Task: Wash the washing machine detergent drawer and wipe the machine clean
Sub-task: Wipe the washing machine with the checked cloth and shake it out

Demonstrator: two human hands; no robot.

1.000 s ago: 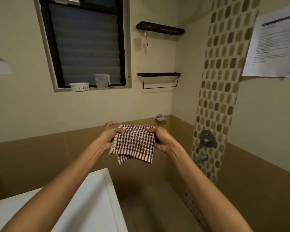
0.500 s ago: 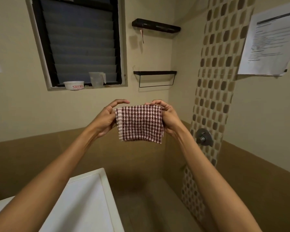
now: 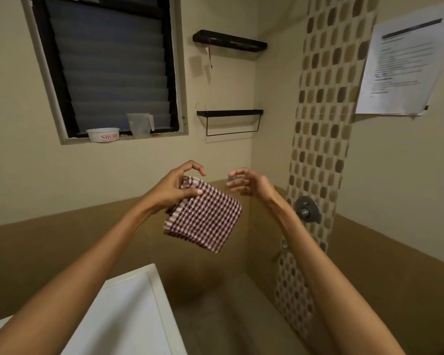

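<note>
A: Where is the cloth?

B: The folded maroon-and-white checked cloth [image 3: 208, 219] hangs in the air in front of the tiled wall, beyond the far corner of the white machine top [image 3: 128, 311]. The left hand [image 3: 173, 188] pinches it by its upper left corner, thumb on the near face and fingers curled over the top edge.

A: And the other hand?

B: The right hand [image 3: 249, 184] is just beside the cloth's upper right, not touching it. Its fingers are loosely curled and hold nothing, and it is a little blurred.

A: Any writing to read?

B: The round white tub [image 3: 103, 135] at the sill's left end reads "SHUBH" in red, with smaller print below that I cannot tell. A clear plastic measuring jug [image 3: 139, 125] stands just beside it. The white printed sheet [image 3: 403, 70] on the right wall has a dark heading bar and lines of text too small to read.
</note>
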